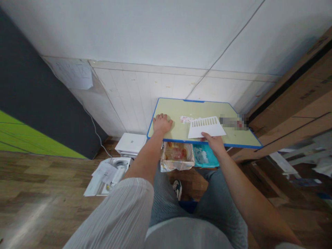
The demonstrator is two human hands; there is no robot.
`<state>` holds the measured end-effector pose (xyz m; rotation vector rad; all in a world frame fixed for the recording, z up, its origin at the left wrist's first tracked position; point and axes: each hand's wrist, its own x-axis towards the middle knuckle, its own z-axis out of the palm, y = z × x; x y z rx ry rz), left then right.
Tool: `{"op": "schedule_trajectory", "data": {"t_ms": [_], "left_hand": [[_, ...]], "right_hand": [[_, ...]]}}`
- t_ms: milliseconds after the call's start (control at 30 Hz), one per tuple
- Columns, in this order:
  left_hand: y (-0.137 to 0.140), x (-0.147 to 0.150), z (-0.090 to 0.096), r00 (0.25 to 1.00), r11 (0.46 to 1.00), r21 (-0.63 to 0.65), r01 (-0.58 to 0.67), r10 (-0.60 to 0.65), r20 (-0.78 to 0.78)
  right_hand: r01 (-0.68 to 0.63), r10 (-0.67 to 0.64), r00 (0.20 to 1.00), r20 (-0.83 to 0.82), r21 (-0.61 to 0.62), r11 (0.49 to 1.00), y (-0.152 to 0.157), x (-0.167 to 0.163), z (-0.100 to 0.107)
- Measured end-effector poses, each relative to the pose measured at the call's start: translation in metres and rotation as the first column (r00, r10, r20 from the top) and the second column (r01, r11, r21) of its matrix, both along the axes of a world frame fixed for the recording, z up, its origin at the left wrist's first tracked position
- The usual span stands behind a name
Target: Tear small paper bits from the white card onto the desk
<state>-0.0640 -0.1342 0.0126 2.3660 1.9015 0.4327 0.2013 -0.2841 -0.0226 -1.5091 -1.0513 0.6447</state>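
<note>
My left hand lies flat on the left part of a pale yellow-green tabletop with a blue rim, its fingers spread and holding nothing. Pinched at its near edge, a white card with a row of narrow slots is in my right hand. The card lies tilted slightly over the tabletop. Beside its far left corner is a small heap of white and pinkish scraps, partly covered by the card. To the right of the card sits a dark object, blurred by pixelation.
Below the near edge are a plastic-lined bin and a turquoise tray with whitish contents. On the floor to the left stand white boxes and an open box with papers and a cable. Cardboard boxes rise at right.
</note>
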Motion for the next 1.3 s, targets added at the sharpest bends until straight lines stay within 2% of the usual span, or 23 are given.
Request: {"op": "schedule_trajectory", "data": {"t_ms": [333,600,767,900,1033,1167,1300], "left_hand": [[0.003,-0.003,-0.005,1.000,1.000,0.011,-0.001,0.001,-0.013],[-0.002,-0.004,-0.002,0.998,0.999,0.032,-0.011,0.013,-0.057],[-0.006,-0.003,0.000,0.996,0.999,0.039,-0.023,0.027,-0.085],[0.000,-0.005,0.001,0.995,0.998,0.046,-0.030,0.034,-0.094],[0.027,-0.005,0.009,0.995,0.999,0.029,-0.034,0.037,-0.098],[0.076,0.009,0.013,0.997,0.998,0.005,-0.070,0.070,-0.009],[0.124,0.031,0.010,0.996,0.998,0.020,-0.067,0.066,0.061]], "right_hand": [[-0.017,0.019,0.999,-0.045,0.046,0.999,0.007,-0.009,-0.009],[0.047,-0.034,0.987,-0.156,0.076,0.996,0.018,-0.013,-0.016],[0.157,-0.118,0.967,-0.224,0.163,0.974,0.023,-0.009,-0.010],[0.131,-0.081,0.971,-0.223,0.216,0.968,0.037,-0.005,-0.002],[0.039,-0.006,0.984,-0.177,0.181,0.983,0.059,-0.007,0.000],[-0.056,0.070,0.987,-0.142,0.105,0.993,0.077,-0.007,-0.004],[-0.087,0.088,0.994,-0.057,0.028,0.996,0.073,-0.002,-0.006]]}}
